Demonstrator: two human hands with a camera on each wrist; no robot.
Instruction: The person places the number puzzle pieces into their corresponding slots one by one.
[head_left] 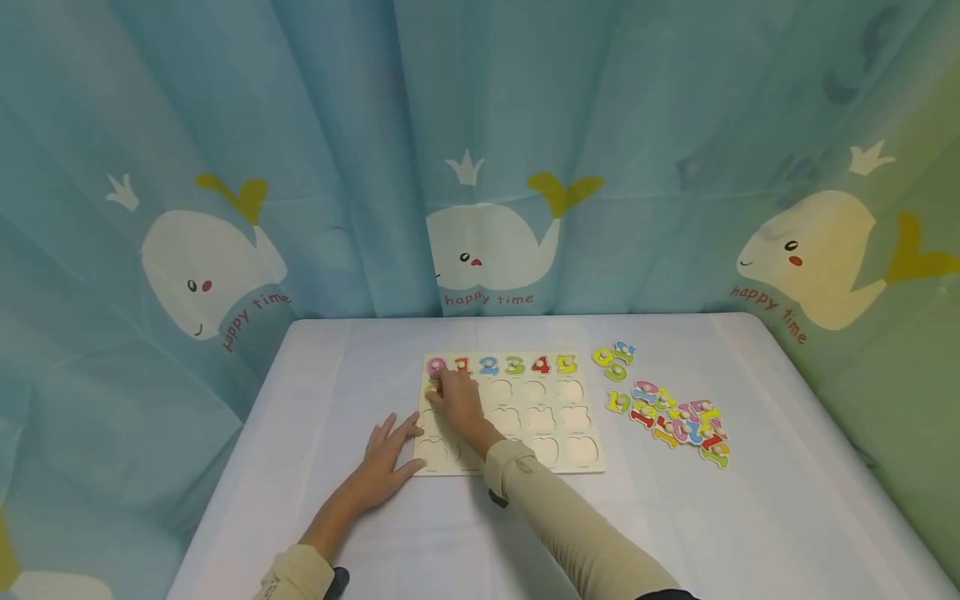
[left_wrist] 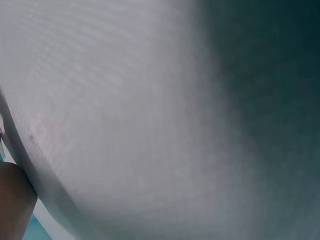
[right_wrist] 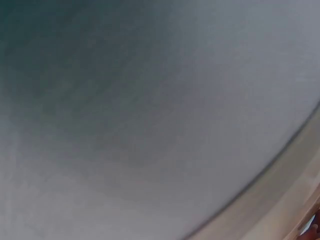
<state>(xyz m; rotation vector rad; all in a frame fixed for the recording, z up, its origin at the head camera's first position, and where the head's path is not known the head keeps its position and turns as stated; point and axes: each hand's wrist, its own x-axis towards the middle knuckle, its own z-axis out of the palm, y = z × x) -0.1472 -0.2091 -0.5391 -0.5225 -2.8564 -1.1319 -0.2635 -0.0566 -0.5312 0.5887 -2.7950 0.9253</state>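
A wooden number puzzle board (head_left: pixel 482 418) lies on the table, with painted numerals 0 to 5 filling its top row and cut-out hollows below. My right hand (head_left: pixel 459 402) reaches over the left end of the second row and pinches a yellowish number piece (head_left: pixel 430 391), mostly hidden under the fingers. Spread out on the tabletop, my left hand (head_left: pixel 386 463) touches the board's left edge with its fingertips. The left wrist view has only a blurred white surface and part of the hand (left_wrist: pixel 15 202); the right wrist view is mostly blurred tabletop.
Right of the board lies a heap of colourful number pieces (head_left: pixel 678 421), some overlapping. A smaller group with a yellow piece (head_left: pixel 602 357) sits above it. The white table (head_left: pixel 322 400) backs onto a blue curtain (head_left: pixel 345 167) printed with whales.
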